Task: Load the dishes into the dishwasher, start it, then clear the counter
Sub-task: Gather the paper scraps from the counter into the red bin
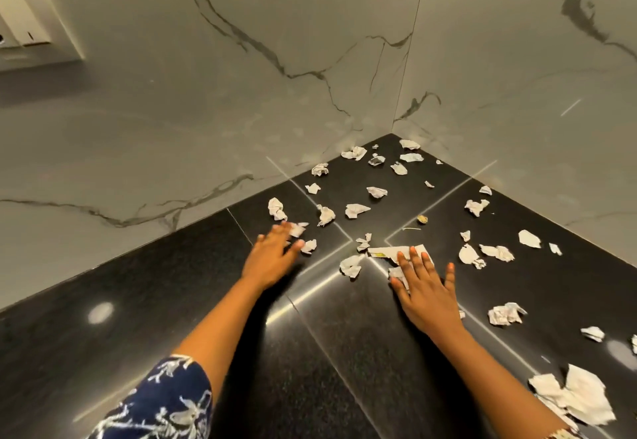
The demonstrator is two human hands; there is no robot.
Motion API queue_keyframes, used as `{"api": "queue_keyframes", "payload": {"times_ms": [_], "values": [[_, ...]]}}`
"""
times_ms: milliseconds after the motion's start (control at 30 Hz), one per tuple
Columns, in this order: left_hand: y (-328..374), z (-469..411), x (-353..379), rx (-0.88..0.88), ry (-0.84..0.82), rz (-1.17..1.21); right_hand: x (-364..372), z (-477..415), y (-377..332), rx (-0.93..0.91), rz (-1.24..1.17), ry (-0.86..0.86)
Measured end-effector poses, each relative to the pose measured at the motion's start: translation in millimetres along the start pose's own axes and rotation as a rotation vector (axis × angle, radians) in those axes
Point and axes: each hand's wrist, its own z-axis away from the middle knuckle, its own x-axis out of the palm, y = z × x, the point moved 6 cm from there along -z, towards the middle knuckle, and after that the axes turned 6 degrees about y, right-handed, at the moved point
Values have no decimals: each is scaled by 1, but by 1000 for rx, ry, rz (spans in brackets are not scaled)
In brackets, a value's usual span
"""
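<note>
fingers (402, 261) of the right hand (427, 295) lie spread flat on a torn paper sheet (386, 252); the blurred left hand (272, 256), fingers straight, grasping nothing, touches crumpled paper scraps (355, 210) strewn over the black counter (172, 283) toward the marble wall (310, 94) corner

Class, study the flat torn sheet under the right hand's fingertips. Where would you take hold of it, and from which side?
Probably its free left end. The flat torn sheet lies flush on the counter, offering no raised fold, and the right hand covers its right part. Come low from the left and pinch that ragged edge.
</note>
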Motion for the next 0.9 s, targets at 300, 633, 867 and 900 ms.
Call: {"api": "queue_keyframes", "payload": {"times_ms": [300, 633, 867, 900], "values": [[-46, -44, -18, -397, 295, -29, -4, -6, 66, 138, -17, 47], [102, -65, 67, 134, -205, 30, -15, -12, 103, 218, -54, 10], [13, 0, 2, -336, 166, 2, -46, -15, 146, 264, -156, 107], [8, 19, 4, -377, 166, -37, -46, -10, 155, 291, -169, 103]]}}
